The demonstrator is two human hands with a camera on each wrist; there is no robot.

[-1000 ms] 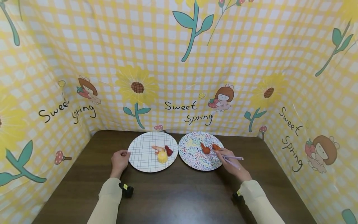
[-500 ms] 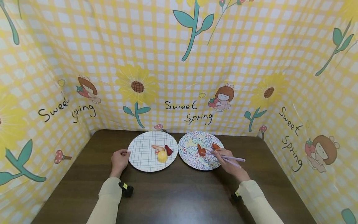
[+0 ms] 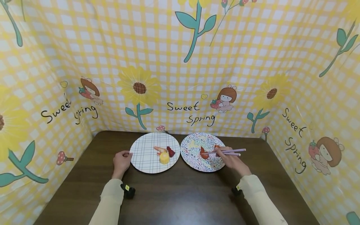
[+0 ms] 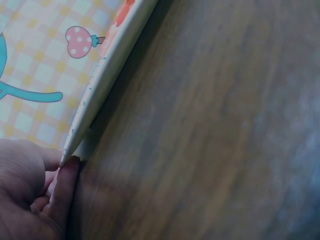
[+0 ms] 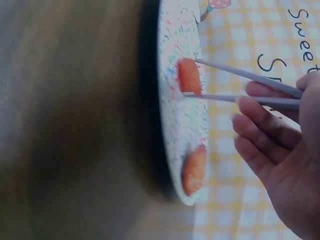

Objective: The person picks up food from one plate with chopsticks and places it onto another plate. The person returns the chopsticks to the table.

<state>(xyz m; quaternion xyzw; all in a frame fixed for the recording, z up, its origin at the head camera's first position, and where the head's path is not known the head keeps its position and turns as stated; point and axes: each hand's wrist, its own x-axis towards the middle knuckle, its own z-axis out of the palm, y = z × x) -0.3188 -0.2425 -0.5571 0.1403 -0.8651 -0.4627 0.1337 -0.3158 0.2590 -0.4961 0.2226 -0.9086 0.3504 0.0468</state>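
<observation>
My left hand pinches the left rim of a white plate with dark grid lines; in the left wrist view the thumb lies on top and a finger beneath. In my right hand are two pale purple chopsticks, reaching over a colour-speckled plate. Their tips stand on either side of an orange-red piece of food, which lies on that plate. A second orange-red piece lies on the same plate, partly hidden by my right hand in the head view.
On the grid plate lie a shrimp, a yellow fluted piece and a dark red piece. The two plates sit side by side on a dark wooden table. Yellow checked cloth surrounds the table's back and sides.
The orange-red piece by the chopsticks has shifted left on the speckled plate and turned. The chopsticks have changed angle, one tip moving to its far side. My left hand stays on the rim.
</observation>
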